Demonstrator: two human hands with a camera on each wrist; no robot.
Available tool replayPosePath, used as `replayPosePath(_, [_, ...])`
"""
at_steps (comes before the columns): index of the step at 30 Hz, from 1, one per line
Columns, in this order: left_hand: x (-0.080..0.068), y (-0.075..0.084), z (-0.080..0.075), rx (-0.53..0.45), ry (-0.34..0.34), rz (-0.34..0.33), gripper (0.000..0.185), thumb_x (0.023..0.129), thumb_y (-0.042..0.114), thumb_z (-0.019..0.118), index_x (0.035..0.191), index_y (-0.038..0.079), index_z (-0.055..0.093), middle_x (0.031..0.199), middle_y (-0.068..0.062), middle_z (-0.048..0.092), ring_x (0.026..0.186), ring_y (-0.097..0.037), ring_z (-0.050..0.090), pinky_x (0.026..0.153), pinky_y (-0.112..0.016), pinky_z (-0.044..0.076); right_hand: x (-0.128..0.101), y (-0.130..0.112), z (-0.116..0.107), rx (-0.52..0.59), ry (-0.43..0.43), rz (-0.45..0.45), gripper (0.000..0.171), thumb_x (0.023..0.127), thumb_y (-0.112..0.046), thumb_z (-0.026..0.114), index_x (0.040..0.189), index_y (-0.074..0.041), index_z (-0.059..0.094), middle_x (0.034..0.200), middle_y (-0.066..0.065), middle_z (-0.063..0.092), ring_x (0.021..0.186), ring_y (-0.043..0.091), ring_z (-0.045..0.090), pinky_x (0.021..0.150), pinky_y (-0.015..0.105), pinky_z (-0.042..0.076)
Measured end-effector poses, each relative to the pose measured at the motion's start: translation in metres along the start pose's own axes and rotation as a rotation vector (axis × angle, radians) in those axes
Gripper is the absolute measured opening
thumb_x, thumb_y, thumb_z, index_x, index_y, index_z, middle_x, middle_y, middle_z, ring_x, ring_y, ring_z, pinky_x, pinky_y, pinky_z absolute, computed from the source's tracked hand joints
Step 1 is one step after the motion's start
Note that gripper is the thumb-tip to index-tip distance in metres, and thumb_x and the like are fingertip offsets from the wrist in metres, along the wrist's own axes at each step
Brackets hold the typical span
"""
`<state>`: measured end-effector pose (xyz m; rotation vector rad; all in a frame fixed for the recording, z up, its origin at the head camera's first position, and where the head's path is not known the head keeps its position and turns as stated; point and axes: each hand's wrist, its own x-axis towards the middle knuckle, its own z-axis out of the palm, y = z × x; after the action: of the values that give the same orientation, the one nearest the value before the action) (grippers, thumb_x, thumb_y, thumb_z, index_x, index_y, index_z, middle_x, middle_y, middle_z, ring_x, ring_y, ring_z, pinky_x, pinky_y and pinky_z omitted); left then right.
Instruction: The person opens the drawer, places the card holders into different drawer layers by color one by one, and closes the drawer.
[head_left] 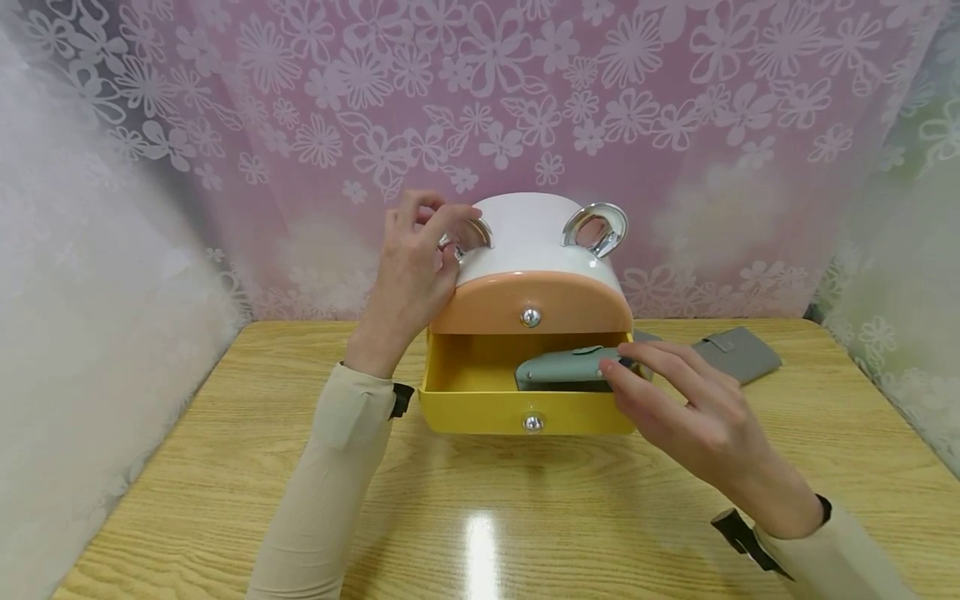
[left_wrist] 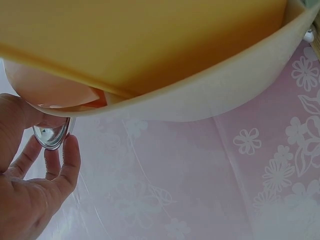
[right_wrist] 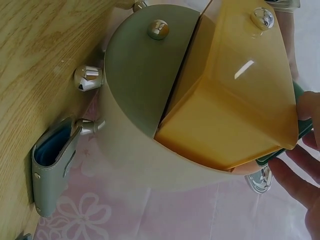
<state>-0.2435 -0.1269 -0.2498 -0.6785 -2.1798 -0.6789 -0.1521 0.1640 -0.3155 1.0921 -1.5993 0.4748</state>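
A small rounded chest of drawers has a white top (head_left: 525,229), an orange upper drawer (head_left: 480,308) and a yellow drawer (head_left: 476,412) pulled out beneath it. My left hand (head_left: 411,262) grips the silver ear-shaped ring (left_wrist: 52,137) on the chest's left side, thumb and fingers on opposite sides. Over the right end of the yellow drawer, my right hand (head_left: 697,417) pinches a pale green case (head_left: 558,367) with snap buttons. The case slants into the drawer, its lower part hidden by the drawer front. In the right wrist view the case's edge (right_wrist: 270,158) shows past the drawer wall.
A grey case (head_left: 738,354) with a strap lies on the wooden table (head_left: 525,517) to the right. Another grey case (right_wrist: 50,180), blue inside, stands by the chest in the right wrist view. The second silver ring (head_left: 611,225) sticks out at right. A flowered curtain (head_left: 525,108) hangs behind.
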Motion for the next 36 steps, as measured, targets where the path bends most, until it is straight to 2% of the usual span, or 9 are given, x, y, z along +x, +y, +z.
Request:
replayPosePath(7, [-0.0001,-0.0005,0.0007,0.002,0.005,0.014,0.040,0.090,-0.006,0.058,0.122,0.015,0.069,0.121,-0.016,0.051,0.108,-0.035,0.053,0.096,-0.046,0.039,-0.0008,0.0004,-0.0006,0.001,-0.052,0.006,0.028,0.104,-0.021,0.056,0.102,-0.004,0.078,0.097,0.019,0.072,0.079,0.032,0.067,0.054,0.037,0.052])
replayPosePath(13, [0.0006,-0.0020,0.0015,-0.002,0.015,0.027,0.039,0.089,-0.006,0.058,0.121,0.014,0.069,0.120,-0.017,0.051,0.105,-0.036,0.055,0.096,-0.046,0.038,-0.0018,0.0005,0.0005,0.023,-0.102,0.028,0.032,0.106,-0.023,0.054,0.102,-0.002,0.077,0.101,0.020,0.072,0.083,0.032,0.067,0.064,0.038,0.054])
replayPosePath(29, [0.0008,-0.0020,0.0016,-0.011,0.017,0.024,0.039,0.089,-0.007,0.059,0.120,0.013,0.070,0.120,-0.017,0.052,0.104,-0.036,0.054,0.096,-0.047,0.038,-0.0006,0.0000,0.0029,0.030,-0.071,0.020,0.031,0.104,-0.022,0.055,0.099,0.000,0.076,0.097,0.020,0.071,0.078,0.032,0.066,0.061,0.037,0.052])
replayPosePath(36, [0.0007,-0.0022,0.0019,-0.010,0.014,0.026,0.039,0.089,-0.007,0.059,0.121,0.014,0.069,0.120,-0.017,0.051,0.104,-0.035,0.055,0.097,-0.047,0.037,-0.0019,-0.0008,0.0016,0.030,-0.086,0.006,0.032,0.104,-0.026,0.055,0.102,-0.001,0.076,0.099,0.020,0.072,0.078,0.031,0.065,0.059,0.038,0.052])
